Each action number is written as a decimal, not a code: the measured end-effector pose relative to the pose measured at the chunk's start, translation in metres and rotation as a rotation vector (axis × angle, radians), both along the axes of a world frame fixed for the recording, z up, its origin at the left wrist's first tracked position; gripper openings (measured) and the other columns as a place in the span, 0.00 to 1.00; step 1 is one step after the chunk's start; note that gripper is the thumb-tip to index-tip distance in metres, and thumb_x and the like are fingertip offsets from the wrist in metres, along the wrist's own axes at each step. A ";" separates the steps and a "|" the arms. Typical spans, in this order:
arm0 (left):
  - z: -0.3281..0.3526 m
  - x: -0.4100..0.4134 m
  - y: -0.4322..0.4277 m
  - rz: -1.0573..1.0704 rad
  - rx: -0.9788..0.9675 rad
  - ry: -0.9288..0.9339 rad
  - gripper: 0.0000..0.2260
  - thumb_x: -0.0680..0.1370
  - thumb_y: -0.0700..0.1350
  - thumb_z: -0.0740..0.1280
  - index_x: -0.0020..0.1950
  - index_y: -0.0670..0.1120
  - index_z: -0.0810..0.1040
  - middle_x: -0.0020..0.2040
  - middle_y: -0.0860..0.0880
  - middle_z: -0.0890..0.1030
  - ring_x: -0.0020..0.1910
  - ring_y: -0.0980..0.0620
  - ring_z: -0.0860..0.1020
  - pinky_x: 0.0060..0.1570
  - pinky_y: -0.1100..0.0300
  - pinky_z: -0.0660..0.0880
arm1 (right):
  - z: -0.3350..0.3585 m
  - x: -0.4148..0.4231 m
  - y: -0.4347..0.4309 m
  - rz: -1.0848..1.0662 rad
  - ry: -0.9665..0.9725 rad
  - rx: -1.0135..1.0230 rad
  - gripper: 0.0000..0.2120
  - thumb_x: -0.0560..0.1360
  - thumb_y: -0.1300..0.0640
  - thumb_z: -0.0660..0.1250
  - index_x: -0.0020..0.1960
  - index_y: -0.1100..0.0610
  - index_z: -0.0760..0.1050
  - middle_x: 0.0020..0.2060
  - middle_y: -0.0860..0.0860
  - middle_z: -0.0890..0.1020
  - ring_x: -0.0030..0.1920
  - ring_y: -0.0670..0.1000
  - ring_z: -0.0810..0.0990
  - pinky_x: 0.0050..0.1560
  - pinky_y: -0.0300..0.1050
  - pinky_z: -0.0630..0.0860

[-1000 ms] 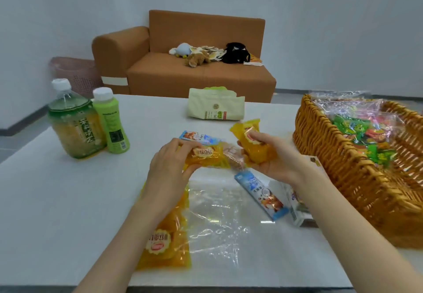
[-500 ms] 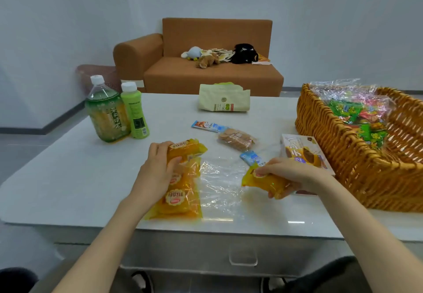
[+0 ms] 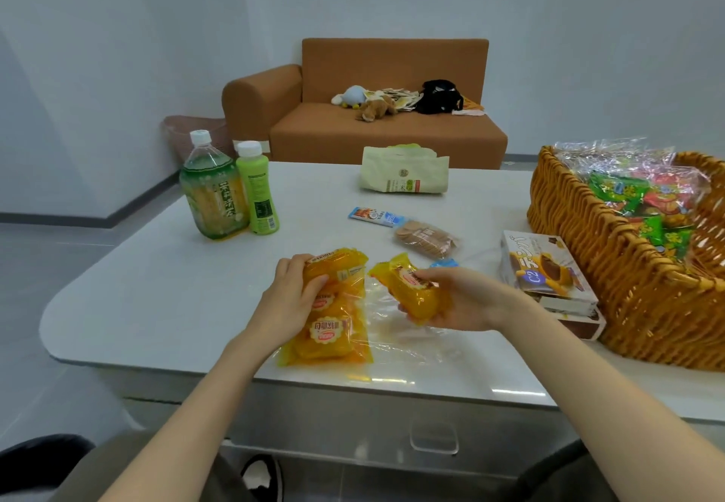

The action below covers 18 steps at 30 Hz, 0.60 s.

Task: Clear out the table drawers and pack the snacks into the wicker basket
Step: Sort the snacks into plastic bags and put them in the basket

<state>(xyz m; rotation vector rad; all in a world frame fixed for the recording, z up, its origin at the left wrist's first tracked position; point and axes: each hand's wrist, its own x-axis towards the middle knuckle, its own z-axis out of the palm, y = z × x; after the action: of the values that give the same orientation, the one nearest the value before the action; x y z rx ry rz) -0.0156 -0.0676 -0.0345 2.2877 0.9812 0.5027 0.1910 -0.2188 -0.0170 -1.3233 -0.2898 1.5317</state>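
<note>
The left hand rests on the yellow bag lying on the desk, its fingers curled round the bag's top end. The right hand lies palm up, fingers closed round a small yellow packet just beside the bag.

Half a second ago that hand was palm down, pressing the packet low; the left hand has stayed put.

The wicker basket stands at the right, sweets inside. A cake box lies against it. A biscuit pack and a blue stick lie beyond, and a blue scrap, perhaps another stick, peeks over the right hand.
</note>
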 end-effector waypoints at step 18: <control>-0.001 0.007 0.009 0.010 0.008 0.017 0.21 0.81 0.54 0.57 0.72 0.48 0.62 0.66 0.46 0.67 0.60 0.47 0.73 0.56 0.55 0.71 | -0.009 0.003 0.001 -0.224 -0.699 -0.180 0.11 0.80 0.57 0.62 0.61 0.55 0.69 0.43 0.52 0.73 0.42 0.52 0.76 0.45 0.55 0.81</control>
<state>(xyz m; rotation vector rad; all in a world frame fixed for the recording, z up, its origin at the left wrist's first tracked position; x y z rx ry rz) -0.0083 -0.0591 -0.0352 2.2988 1.0010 0.4925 0.1938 -0.2179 -0.0259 -1.9423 -0.4271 0.8826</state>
